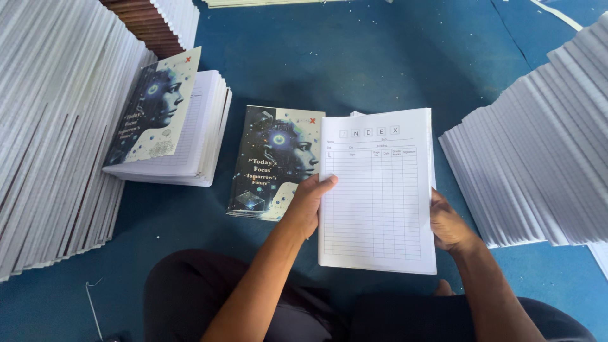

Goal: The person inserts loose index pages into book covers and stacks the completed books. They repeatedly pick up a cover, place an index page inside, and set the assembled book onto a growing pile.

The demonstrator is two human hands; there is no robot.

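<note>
Both hands hold one bundle of white pages (378, 190) just above the blue floor (354, 57), in front of the person's lap. Its top sheet is a ruled index form with a table of columns. The left hand (307, 206) grips the bundle's left edge, its fingers clamped on the paper with the thumb lying across the top sheet. The right hand (448, 223) holds the right edge, its fingers closed around the bundle from behind.

Just left of the bundle, one dark printed cover (273, 161) lies flat on the floor, touching or slightly tucked under the bundle's left edge. It shows a face among stars. Further left, a second cover of the same design (155, 107) rests tilted on one short pile of white page bundles (196, 136).

Three larger stacks stand around this: one long fanned stack of page bundles (57, 126) along the left edge of the floor, one (538, 152) at the right edge, and one with brown-edged layers (158, 22) at the far left corner.
</note>
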